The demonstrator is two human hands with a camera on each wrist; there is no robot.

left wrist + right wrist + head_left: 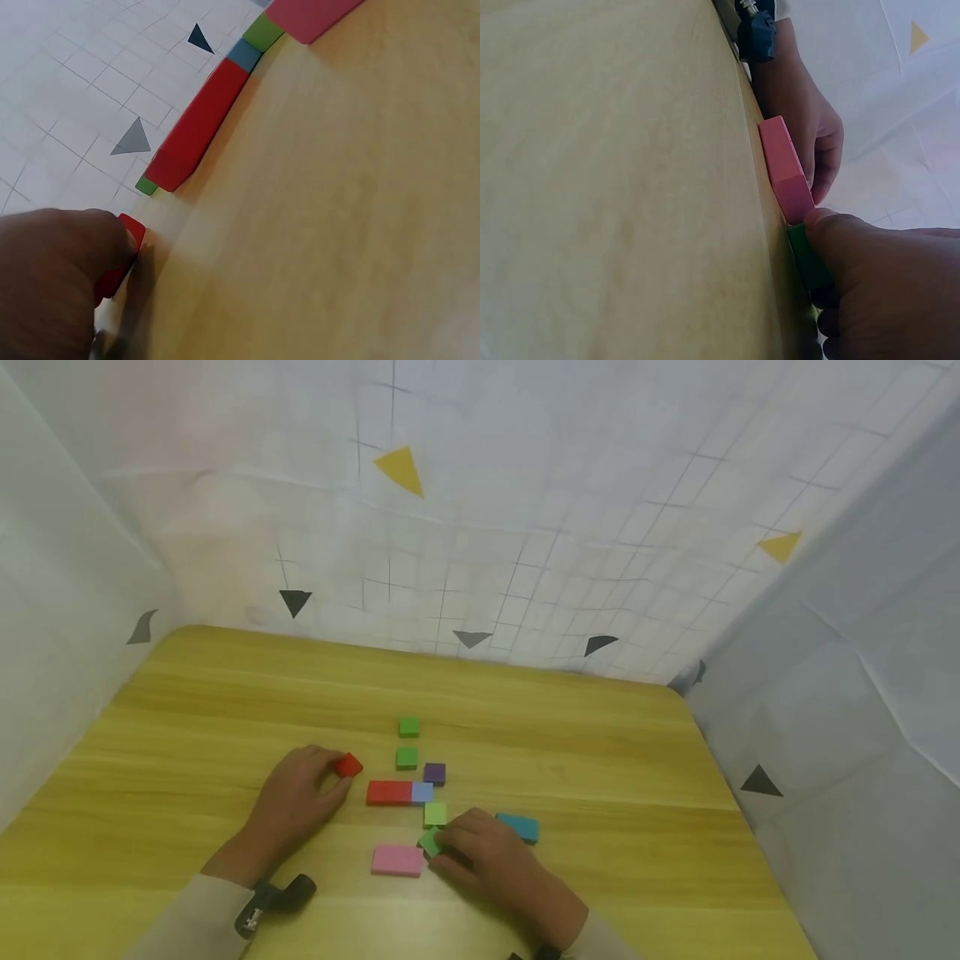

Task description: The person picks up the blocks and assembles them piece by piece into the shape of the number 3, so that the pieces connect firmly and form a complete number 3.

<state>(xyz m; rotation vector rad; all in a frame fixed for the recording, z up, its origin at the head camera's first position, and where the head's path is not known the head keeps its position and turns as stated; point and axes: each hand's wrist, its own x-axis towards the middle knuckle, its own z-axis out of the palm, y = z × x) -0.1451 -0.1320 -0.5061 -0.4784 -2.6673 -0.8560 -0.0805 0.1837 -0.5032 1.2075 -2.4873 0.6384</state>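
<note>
Between thumb and fingers my left hand (296, 797) pinches a small red block (348, 766), turned at an angle; in the left wrist view the thumb partly covers this red block (133, 234). My right hand (491, 864) grips a green block (430, 842), tilted and partly hidden by the fingers. That block lies just below a light green block (435, 814) and by the corner of a pink block (397, 860). Left of the light green block, a long red block (388, 792) meets a light blue block (422, 792) end to end.
A purple block (435, 773) sits above the blue one. Farther back are a green block (407, 758) and another green block (408, 727). Beyond my right fingers lies a teal block (517, 827). White sheeting (525, 527) encloses the wooden table (600, 735).
</note>
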